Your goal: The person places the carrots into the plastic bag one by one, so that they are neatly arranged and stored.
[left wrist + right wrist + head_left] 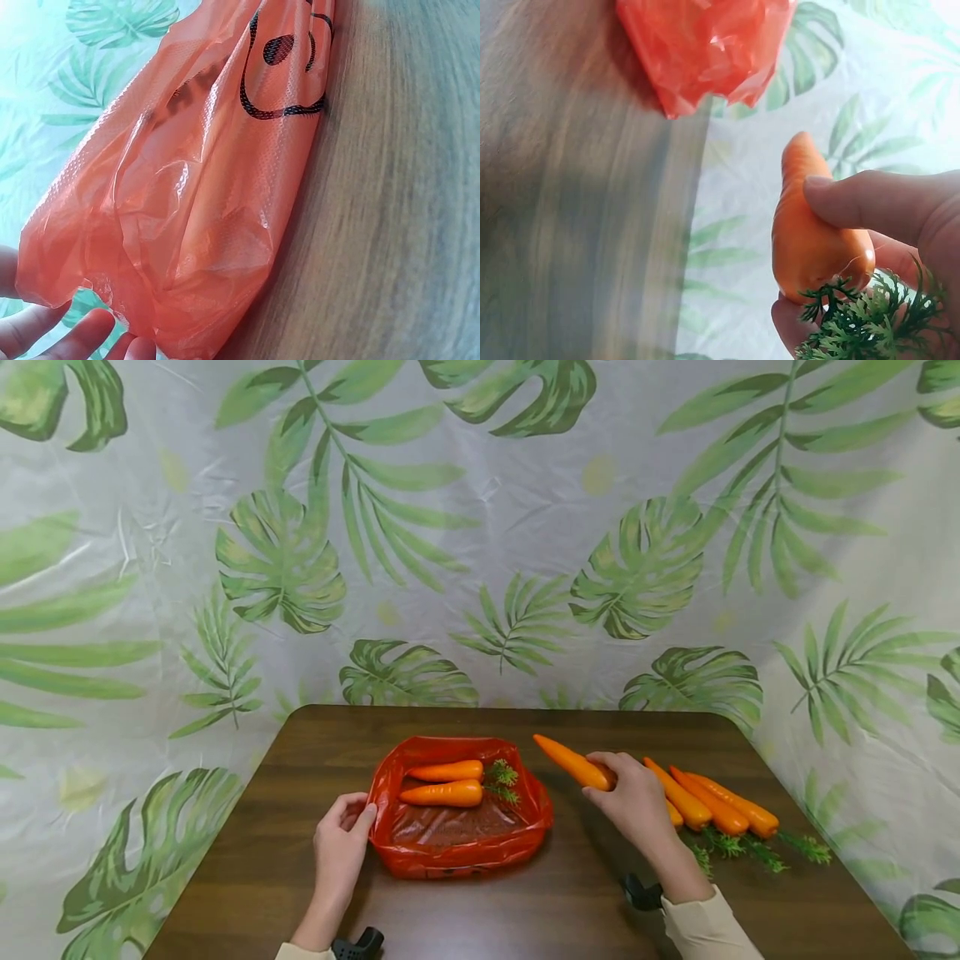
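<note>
A red plastic bag (457,862) lies with its mouth spread wide on the table, and two orange carrots (442,793) with green tops are inside it. My left hand (341,837) pinches the bag's left rim between thumb and fingers; the left wrist view shows the fingers at the thin plastic edge. In my right hand (633,797) is another carrot (817,247), gripped near its thick end between thumb and fingers. This carrot is raised to the right of the bag, its tip pointing toward the far left. Its leafy top (874,307) hangs by the palm.
Several more carrots (723,806) with green tops lie side by side on the right of the brown wooden table (465,918), partly behind my right forearm. A leaf-patterned sheet (517,535) hangs behind the table's far edge.
</note>
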`<state>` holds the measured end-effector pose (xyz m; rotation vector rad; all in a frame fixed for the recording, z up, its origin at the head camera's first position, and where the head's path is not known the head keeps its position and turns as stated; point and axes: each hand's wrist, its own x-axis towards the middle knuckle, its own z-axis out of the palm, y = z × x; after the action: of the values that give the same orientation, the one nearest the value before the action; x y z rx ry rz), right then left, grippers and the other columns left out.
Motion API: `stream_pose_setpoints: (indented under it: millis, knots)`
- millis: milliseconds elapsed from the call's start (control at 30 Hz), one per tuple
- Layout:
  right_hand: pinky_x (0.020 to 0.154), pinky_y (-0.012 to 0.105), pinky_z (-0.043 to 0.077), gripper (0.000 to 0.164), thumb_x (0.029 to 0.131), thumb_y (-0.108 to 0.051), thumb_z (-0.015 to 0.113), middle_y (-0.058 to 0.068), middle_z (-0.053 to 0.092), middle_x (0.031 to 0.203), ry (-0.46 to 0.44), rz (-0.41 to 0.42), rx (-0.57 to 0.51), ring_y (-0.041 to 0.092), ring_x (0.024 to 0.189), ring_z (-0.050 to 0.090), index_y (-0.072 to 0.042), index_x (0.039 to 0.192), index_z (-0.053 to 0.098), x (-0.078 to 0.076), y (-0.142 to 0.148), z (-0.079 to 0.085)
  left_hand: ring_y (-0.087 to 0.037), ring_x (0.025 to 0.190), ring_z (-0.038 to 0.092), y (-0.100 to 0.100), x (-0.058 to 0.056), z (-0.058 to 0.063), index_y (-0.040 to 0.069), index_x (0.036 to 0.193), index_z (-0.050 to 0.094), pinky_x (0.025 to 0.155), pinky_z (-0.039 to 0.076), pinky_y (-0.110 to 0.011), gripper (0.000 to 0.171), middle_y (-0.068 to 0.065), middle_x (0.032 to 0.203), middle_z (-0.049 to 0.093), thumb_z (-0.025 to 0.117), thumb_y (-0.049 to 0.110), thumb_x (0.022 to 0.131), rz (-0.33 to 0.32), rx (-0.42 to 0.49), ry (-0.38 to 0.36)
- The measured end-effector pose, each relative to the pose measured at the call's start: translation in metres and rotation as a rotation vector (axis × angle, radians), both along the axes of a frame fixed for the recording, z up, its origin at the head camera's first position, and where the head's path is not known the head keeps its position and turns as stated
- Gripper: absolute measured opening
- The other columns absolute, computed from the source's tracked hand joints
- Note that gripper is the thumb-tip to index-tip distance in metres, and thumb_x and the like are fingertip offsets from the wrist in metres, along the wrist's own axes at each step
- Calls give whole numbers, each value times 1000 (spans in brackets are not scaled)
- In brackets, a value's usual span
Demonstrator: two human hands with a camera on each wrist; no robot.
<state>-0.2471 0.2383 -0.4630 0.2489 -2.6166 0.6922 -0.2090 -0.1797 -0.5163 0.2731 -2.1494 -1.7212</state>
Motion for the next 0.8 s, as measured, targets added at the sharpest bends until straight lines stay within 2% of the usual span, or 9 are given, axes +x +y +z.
stream_pose_setpoints:
  millis: [800]
  knots:
    - [68,37,48,48,75,-24,91,2,68,104,9,68,-30,20,79,58,-18,119,73,-6,-39,17,-30,100,64,-1,0,-1,6,115,69,78,50,-12,20,-16,112,69,69,15,97,-5,-5,-6]
